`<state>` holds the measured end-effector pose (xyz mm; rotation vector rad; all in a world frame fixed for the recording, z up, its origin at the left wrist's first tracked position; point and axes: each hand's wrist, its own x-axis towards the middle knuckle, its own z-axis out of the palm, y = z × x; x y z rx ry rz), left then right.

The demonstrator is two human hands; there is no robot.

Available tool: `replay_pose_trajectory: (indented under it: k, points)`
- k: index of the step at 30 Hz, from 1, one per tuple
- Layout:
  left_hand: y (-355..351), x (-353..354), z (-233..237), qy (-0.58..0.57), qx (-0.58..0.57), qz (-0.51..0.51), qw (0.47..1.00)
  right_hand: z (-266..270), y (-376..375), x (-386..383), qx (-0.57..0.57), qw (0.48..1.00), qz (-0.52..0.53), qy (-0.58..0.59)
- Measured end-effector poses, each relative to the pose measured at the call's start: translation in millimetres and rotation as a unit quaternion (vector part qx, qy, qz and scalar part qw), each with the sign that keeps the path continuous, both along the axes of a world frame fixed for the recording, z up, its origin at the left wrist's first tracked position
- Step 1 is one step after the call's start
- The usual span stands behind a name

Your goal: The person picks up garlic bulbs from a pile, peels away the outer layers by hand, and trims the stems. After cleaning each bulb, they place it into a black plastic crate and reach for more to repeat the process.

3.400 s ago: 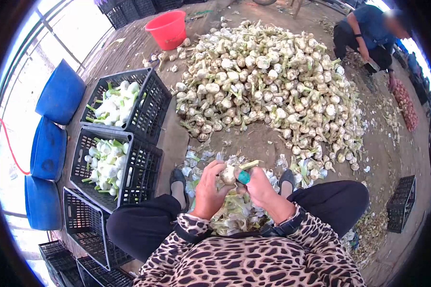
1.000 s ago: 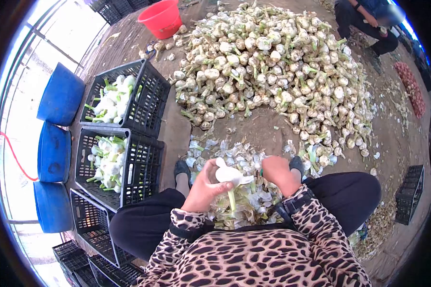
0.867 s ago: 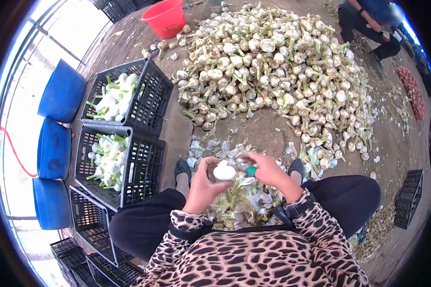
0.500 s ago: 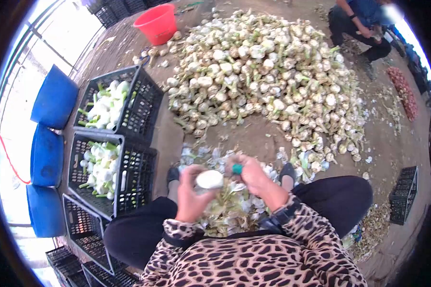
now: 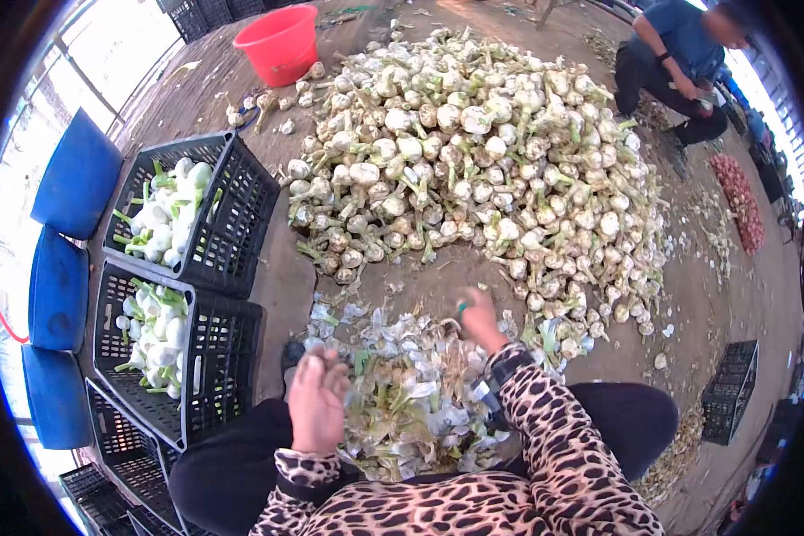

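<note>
My left hand (image 5: 317, 402) is raised over the left side of the peelings, its fingers loosely bent and apart, blurred at the tips, with no bulb visible in it. My right hand (image 5: 482, 322) reaches forward over the peelings' far edge, fingers curled. A small green thing (image 5: 462, 306) shows at its fingers; what it belongs to is unclear. Loose peelings and leaves (image 5: 420, 393) cover the ground between my legs. Ahead lies a large heap of garlic-like bulbs with stalks (image 5: 473, 152).
Black crates of cleaned white bulbs (image 5: 232, 223) stand at the left, with blue barrels (image 5: 58, 286) beyond. A red tub (image 5: 280, 45) sits at the back. Another person (image 5: 674, 62) bends at the upper right, near a red net sack (image 5: 738, 204). A black crate (image 5: 730, 391) stands right.
The white bulb has left my left hand, which has moved left and towards me. My right hand has moved slightly right and forward, away from the left. The view has shifted a little.
</note>
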<state>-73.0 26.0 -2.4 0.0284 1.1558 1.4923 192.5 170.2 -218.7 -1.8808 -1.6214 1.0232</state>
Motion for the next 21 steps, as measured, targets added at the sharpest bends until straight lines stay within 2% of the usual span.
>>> replay_pose_trajectory:
  k: [1, 3, 6, 9, 12, 13, 14, 15, 16, 18, 20, 21]
  points:
    - [6, 9, 8, 0.007, -0.037, -0.011, 0.999, -12, 21, 11, 0.069, 0.996, -0.039, 0.032]
    - [12, 12, 4, 0.010, -0.053, -0.064, 0.996, -23, 61, 29, 0.029, 0.984, -0.126, 0.122]
    - [17, 13, -9, -0.005, -0.070, -0.098, 0.993, 13, 97, 30, -0.163, 0.930, -0.201, 0.262]
    - [21, 15, -14, -0.012, -0.089, -0.104, 0.991, 5, 111, 15, -0.130, 0.884, -0.273, 0.358]
    - [21, 16, -17, 0.006, -0.092, -0.139, 0.986, 3, 104, 1, -0.116, 0.922, -0.205, 0.308]
    - [22, 18, -16, 0.022, -0.088, -0.155, 0.984, 64, 82, -19, -0.133, 0.938, -0.097, 0.306]
    - [22, 19, -16, 0.039, -0.084, -0.169, 0.981, 94, 68, -38, -0.209, 0.951, -0.054, 0.223]
    - [21, 17, -20, 0.053, -0.074, -0.192, 0.977, 79, 55, -43, -0.234, 0.945, 0.038, 0.223]
    - [21, 17, -23, 0.042, -0.070, -0.175, 0.981, 122, 38, -53, -0.275, 0.923, 0.104, 0.250]
    - [17, 19, -28, 0.024, -0.066, -0.134, 0.988, 160, 8, -63, -0.230, 0.889, 0.301, 0.257]
    - [11, 11, -25, -0.018, -0.009, -0.166, 0.986, 201, -10, -67, -0.192, 0.856, 0.431, 0.211]
    - [9, 11, -10, -0.072, -0.015, -0.190, 0.979, 215, -18, -67, -0.168, 0.836, 0.489, 0.185]
